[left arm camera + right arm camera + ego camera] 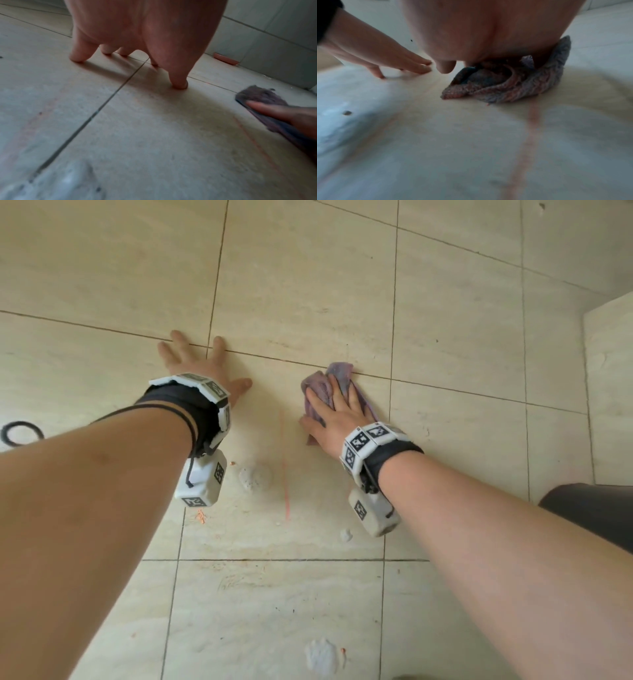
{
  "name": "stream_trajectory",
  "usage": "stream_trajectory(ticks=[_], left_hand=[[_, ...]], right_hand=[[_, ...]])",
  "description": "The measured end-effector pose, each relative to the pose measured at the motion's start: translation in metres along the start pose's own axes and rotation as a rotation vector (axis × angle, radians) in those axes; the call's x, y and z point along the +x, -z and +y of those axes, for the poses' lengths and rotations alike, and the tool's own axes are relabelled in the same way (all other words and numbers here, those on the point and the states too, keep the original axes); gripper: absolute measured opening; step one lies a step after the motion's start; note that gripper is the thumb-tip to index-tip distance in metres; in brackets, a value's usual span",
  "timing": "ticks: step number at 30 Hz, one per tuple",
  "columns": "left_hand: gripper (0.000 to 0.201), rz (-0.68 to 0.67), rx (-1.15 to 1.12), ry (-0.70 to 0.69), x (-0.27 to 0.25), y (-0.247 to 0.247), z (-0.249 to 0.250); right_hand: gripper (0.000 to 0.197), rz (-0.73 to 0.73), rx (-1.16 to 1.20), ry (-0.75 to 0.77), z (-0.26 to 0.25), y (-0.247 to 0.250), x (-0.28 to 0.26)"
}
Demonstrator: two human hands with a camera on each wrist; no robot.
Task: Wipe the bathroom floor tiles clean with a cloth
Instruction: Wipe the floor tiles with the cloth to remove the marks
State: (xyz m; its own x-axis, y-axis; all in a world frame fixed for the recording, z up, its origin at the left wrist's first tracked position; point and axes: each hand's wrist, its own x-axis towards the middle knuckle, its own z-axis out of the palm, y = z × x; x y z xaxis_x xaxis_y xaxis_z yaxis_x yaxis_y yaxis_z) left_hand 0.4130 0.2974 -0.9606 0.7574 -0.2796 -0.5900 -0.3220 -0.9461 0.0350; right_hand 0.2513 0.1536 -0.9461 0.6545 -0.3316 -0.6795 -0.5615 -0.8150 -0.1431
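The right hand (337,414) is lying flat on a crumpled purple-grey cloth (337,373) and is pressing it on the floor tiles (301,285), a little right of the middle of the head view. The fingers are stretched over the cloth, so the grip is released, not closing around the fabric. In the right wrist view the cloth (513,86) is bunching under the palm, at the centre right of the frame. The far end of the cloth is lying on a grout line.

The left hand (202,361) is resting on the floor to the left of the cloth and apart from it, with fingers spread and the grip released, holding nothing. In the left wrist view its fingertips (77,58) are touching the tile while the palm is standing above it.

A thin orange streak (285,474) is running down the tile between the two wrists. White foam patches (255,477) are sitting near this streak, and another patch (322,657) is lying near the lower edge of the head view. A black ring (21,434) is lying at the left edge. A small pink dish (225,58) is sitting by the wall, in the upper right of the left wrist view.
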Motion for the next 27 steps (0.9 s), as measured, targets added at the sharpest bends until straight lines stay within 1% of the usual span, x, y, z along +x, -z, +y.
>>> stream_trajectory(ticks=[2, 3, 6, 8, 11, 14, 16, 19, 21, 23, 25, 27], left_hand=[[0.084, 0.004, -0.012, -0.019, -0.001, 0.001, 0.0], [0.083, 0.01, -0.024, -0.023, -0.001, -0.001, -0.002], [0.082, 0.038, -0.053, -0.016, 0.001, -0.007, -0.004], [0.081, 0.051, -0.051, -0.021, 0.001, -0.01, -0.002], [0.082, 0.051, -0.04, -0.023, 0.002, -0.01, -0.004], [0.082, 0.026, -0.055, -0.02, 0.002, -0.008, -0.005], [0.082, 0.026, -0.055, -0.017, 0.001, -0.008, -0.004], [0.082, 0.031, -0.056, -0.011, 0.001, -0.009, -0.003], [0.082, 0.03, -0.059, -0.004, 0.001, -0.009, -0.003], [0.083, 0.03, -0.063, -0.008, 0.002, -0.01, -0.002], [0.084, 0.033, -0.064, -0.01, 0.002, -0.009, -0.003], [0.085, 0.032, -0.052, -0.015, 0.001, -0.008, -0.002]], right_hand=[[0.062, -0.021, 0.008, -0.082, 0.021, 0.014, 0.006], [0.063, -0.018, 0.02, -0.115, 0.024, 0.022, 0.015], [0.067, 0.033, 0.054, -0.138, 0.006, 0.032, 0.039], [0.068, 0.044, 0.039, -0.066, -0.013, 0.023, 0.042], [0.066, 0.068, -0.057, 0.123, -0.03, -0.005, 0.023], [0.063, 0.044, -0.124, 0.234, -0.014, -0.026, -0.007], [0.062, 0.007, -0.15, 0.236, 0.01, -0.028, -0.02], [0.062, -0.008, -0.133, 0.151, 0.036, -0.013, -0.015], [0.061, 0.017, -0.037, 0.063, 0.025, -0.001, 0.004], [0.06, 0.064, 0.051, 0.003, 0.0, 0.006, 0.022], [0.058, 0.095, 0.055, 0.041, -0.022, 0.006, 0.031], [0.055, 0.116, 0.007, 0.136, -0.032, -0.001, 0.029]])
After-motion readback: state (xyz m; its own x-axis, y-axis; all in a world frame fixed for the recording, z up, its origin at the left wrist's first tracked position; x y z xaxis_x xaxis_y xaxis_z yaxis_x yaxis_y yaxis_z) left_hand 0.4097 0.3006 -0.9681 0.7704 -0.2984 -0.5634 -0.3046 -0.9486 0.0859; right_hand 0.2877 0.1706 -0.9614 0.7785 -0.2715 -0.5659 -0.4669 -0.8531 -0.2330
